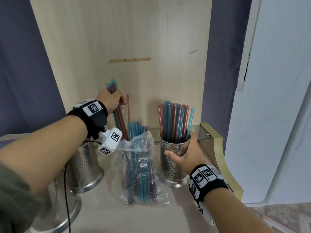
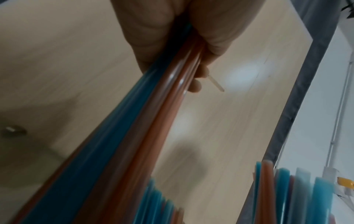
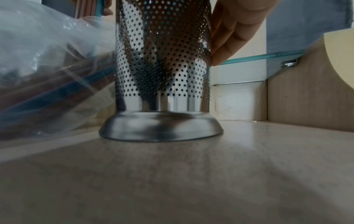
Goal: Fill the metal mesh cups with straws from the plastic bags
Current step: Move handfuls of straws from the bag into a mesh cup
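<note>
My left hand (image 1: pixel 114 100) grips a bunch of blue and red straws (image 1: pixel 120 118), lifted partly out of the clear plastic bag (image 1: pixel 139 167) that stands in the middle of the counter. In the left wrist view the bunch (image 2: pixel 134 136) runs down from my curled fingers (image 2: pixel 208 37). My right hand (image 1: pixel 183 152) grips the perforated metal cup (image 1: pixel 173 158) on the right, which stands upright and holds many straws (image 1: pixel 175 121). In the right wrist view my fingers (image 3: pixel 228 39) wrap the cup's wall (image 3: pixel 162 53).
Two more metal mesh cups (image 1: pixel 84 167) (image 1: pixel 55 209) stand at the left under my left forearm. A glass shelf (image 1: pixel 200 132) and a curved cream side panel (image 1: pixel 222 158) lie right of the held cup. A wooden back panel (image 1: pixel 134 47) rises behind.
</note>
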Tool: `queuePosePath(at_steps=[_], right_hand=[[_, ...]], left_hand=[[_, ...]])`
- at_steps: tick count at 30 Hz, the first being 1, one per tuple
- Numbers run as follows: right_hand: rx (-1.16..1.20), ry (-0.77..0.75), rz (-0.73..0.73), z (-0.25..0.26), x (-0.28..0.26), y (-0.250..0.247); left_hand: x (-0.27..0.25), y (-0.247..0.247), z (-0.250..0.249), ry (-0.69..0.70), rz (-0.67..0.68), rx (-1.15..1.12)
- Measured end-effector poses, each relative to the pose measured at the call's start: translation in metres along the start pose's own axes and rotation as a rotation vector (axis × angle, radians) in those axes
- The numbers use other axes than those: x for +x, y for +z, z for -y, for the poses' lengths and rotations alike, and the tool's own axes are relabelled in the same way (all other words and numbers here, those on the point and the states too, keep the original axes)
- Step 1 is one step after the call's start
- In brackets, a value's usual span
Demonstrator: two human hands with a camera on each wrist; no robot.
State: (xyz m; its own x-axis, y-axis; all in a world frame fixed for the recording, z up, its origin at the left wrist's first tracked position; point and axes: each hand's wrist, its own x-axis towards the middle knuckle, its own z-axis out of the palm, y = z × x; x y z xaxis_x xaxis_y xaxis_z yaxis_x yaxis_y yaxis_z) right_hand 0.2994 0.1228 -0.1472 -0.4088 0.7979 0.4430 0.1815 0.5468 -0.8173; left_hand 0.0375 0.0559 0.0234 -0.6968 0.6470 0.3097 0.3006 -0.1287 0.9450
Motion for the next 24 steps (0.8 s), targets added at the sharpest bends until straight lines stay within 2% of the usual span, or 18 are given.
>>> queuePosePath(at_steps=[8,16,20,24], right_hand=[[0.001,-0.002,-0.003,0.0,-0.001,0.0],[0.008,-0.007,-0.01,0.0,0.0,0.0],[-0.006,-0.022,-0.017,0.0,0.0,0.001],[-0.003,-0.028,-0.022,-0.002,0.001,0.001]], left_hand=[[0.011,-0.006,-0.01,0.125,-0.051,-0.009],[0.015,-0.02,0.027,0.026,-0.19,-0.029],[0.017,-0.019,0.017,0.115,-0.235,0.008],[0.022,-0.022,-0.002,0.186,-0.204,-0.02]])
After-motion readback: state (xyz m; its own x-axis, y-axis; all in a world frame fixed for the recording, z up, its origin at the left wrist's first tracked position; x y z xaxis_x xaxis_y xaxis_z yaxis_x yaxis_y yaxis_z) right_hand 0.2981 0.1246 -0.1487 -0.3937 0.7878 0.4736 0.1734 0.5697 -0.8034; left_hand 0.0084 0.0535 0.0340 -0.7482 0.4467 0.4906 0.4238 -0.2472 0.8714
